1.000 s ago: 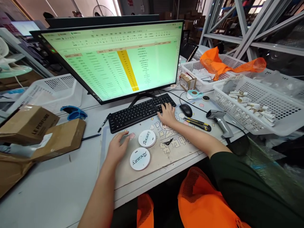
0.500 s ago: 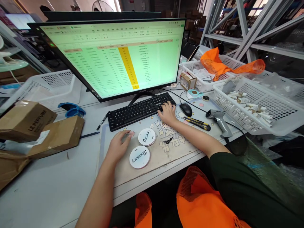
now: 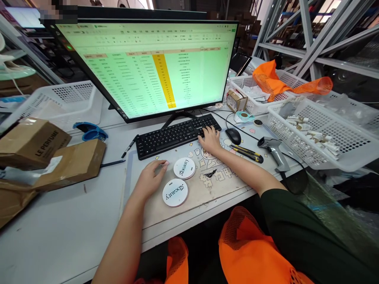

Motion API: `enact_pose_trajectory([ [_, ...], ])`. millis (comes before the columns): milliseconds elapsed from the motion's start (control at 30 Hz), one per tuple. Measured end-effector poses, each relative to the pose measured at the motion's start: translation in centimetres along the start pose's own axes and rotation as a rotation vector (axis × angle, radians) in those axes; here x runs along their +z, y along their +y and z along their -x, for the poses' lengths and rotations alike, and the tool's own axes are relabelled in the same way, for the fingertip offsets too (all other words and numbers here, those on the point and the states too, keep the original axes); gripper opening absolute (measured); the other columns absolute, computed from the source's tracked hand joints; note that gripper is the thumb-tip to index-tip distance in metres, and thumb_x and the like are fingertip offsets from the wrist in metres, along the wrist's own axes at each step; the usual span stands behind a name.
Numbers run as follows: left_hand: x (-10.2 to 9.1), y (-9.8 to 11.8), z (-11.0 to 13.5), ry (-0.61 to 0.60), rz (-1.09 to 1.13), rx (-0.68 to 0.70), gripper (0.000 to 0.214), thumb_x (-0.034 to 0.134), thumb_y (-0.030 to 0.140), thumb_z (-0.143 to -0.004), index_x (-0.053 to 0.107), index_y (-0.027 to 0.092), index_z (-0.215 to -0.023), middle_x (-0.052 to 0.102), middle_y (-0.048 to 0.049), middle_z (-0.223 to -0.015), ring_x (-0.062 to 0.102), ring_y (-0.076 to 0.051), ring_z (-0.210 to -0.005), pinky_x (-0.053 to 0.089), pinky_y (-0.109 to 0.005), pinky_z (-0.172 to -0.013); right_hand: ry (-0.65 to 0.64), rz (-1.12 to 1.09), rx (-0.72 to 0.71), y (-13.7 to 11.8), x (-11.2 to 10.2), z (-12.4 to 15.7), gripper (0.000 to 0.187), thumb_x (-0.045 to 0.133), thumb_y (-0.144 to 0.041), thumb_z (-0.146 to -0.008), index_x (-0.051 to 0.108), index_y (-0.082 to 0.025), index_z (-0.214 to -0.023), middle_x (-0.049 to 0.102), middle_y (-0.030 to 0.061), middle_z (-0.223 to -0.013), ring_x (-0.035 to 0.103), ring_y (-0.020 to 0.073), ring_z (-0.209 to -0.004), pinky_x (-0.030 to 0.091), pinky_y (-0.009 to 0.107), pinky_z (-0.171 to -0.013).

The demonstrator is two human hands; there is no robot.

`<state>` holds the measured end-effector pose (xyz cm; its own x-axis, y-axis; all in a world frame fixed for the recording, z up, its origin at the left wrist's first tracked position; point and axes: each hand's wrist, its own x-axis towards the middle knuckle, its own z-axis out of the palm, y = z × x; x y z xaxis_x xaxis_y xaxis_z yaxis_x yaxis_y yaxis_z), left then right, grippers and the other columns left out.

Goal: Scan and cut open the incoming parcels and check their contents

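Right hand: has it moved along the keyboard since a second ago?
No. The right hand rests on the right end of the keyboard, just left of the mouse, as before; only the camera shifted.

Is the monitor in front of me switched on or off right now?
On. The monitor glows with a green spreadsheet that has one yellow column, above the keyboard where the right hand rests.

Grey steel racking [image 3: 308,35] behind white desk [image 3: 68,232]; warehouse interior.
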<state>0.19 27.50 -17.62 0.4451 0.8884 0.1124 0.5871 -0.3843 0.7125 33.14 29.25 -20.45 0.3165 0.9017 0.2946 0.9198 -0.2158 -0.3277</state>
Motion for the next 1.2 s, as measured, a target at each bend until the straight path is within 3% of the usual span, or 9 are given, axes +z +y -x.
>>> enact_pose_trajectory([
  [200, -0.2, 0.0, 0.0, -0.025, -0.02, -0.007, 0.053, 0.052, 0.064, -0.097, 0.073, 0.022, -0.122, 0.072, -0.0118, -0.133, 0.063, -0.035, -0.126, 0.057, -0.045, -0.097, -0.004, 0.01, -0.004, 0.3, 0.1, 0.3, 0.059, 0.044, -0.043, -0.107, 0.056, -0.007, -0.153, 0.044, 0.0219, -0.167, 0.028, 0.0402, -0.159, 0.024, 0.063, -0.126],
  [333, 0.0, -0.2, -0.1, -0.048, -0.038, 0.005, 0.052, 0.051, 0.06, -0.096, 0.072, 0.022, -0.125, 0.072, -0.0123, -0.134, 0.063, -0.036, -0.127, 0.058, -0.044, -0.092, -0.025, 0.049, -0.122, -0.9, -0.1, -0.8, 0.057, 0.047, -0.044, -0.107, 0.061, -0.009, -0.149, 0.044, 0.0208, -0.167, 0.027, 0.0401, -0.159, 0.019, 0.063, -0.129],
  [433, 0.2, -0.4, -0.2, -0.063, -0.04, 0.024, 0.051, 0.051, 0.056, -0.095, 0.072, 0.02, -0.124, 0.073, -0.0125, -0.133, 0.065, -0.035, -0.127, 0.057, -0.048, -0.101, -0.044, 0.031, -0.123, -3.2, 0.0, -3.2, 0.058, 0.046, -0.048, -0.108, 0.059, -0.012, -0.153, 0.041, 0.0191, -0.169, 0.026, 0.0396, -0.161, 0.019, 0.063, -0.13],
  [567, 0.2, -0.5, -0.2, -0.075, -0.043, 0.047, 0.05, 0.05, 0.054, -0.094, 0.072, 0.019, -0.122, 0.074, -0.0134, -0.133, 0.066, -0.035, -0.128, 0.052, -0.052, -0.113, -0.145, 0.035, -0.099, -5.2, 0.1, -5.3, 0.061, 0.042, -0.055, -0.11, 0.06, -0.014, -0.152, 0.027, 0.018, -0.177, 0.014, 0.0402, -0.165, 0.011, 0.067, -0.131],
  [667, 0.1, -0.4, -0.1, -0.08, -0.046, 0.045, 0.051, 0.049, 0.054, -0.094, 0.071, 0.019, -0.124, 0.073, -0.0134, -0.134, 0.066, -0.035, -0.128, 0.054, -0.052, -0.111, -0.131, 0.056, -0.061, -3.9, -0.3, -4.1, 0.064, 0.042, -0.055, -0.11, 0.059, -0.011, -0.152, 0.03, 0.0202, -0.175, 0.021, 0.0407, -0.163, 0.019, 0.065, -0.13],
  [800, 0.4, -0.4, -0.1, -0.094, -0.062, 0.051, 0.055, 0.047, 0.056, -0.094, 0.071, 0.019, -0.127, 0.072, -0.0131, -0.136, 0.065, -0.035, -0.129, 0.053, -0.052, -0.112, -0.101, 0.094, 0.009, -0.5, -1.2, -1.0, 0.064, 0.044, -0.05, -0.108, 0.053, -0.008, -0.156, 0.04, 0.0226, -0.169, 0.033, 0.04, -0.157, 0.031, 0.061, -0.124],
  [1033, 1.0, -0.8, -0.2, -0.107, -0.053, 0.048, 0.057, 0.05, 0.059, -0.092, 0.072, 0.019, -0.126, 0.071, -0.0139, -0.139, 0.063, -0.037, -0.134, 0.05, -0.054, -0.117, -0.08, 0.069, -0.062, 1.4, -1.1, -0.8, 0.064, 0.046, -0.045, -0.107, 0.05, -0.008, -0.158, 0.049, 0.0208, -0.164, 0.034, 0.037, -0.156, 0.026, 0.061, -0.126],
  [1133, 0.8, -0.8, -0.2, -0.109, -0.04, 0.042, 0.057, 0.049, 0.059, -0.093, 0.072, 0.02, -0.127, 0.071, -0.0144, -0.139, 0.064, -0.037, -0.132, 0.051, -0.055, -0.116, -0.009, 0.052, -0.086, 1.6, -1.0, -0.7, 0.055, 0.048, -0.043, -0.106, 0.062, -0.008, -0.146, 0.055, 0.0221, -0.157, 0.035, 0.0369, -0.155, 0.023, 0.059, -0.127],
  [1200, 0.7, -0.7, -0.1, -0.108, -0.04, 0.042, 0.057, 0.049, 0.058, -0.093, 0.072, 0.02, -0.127, 0.071, -0.0146, -0.139, 0.064, -0.037, -0.132, 0.051, -0.056, -0.117, 0.015, 0.045, -0.08, 1.8, -1.1, -0.4, 0.049, 0.048, -0.042, -0.105, 0.07, -0.008, -0.134, 0.052, 0.0227, -0.159, 0.032, 0.0379, -0.157, 0.023, 0.059, -0.127],
])
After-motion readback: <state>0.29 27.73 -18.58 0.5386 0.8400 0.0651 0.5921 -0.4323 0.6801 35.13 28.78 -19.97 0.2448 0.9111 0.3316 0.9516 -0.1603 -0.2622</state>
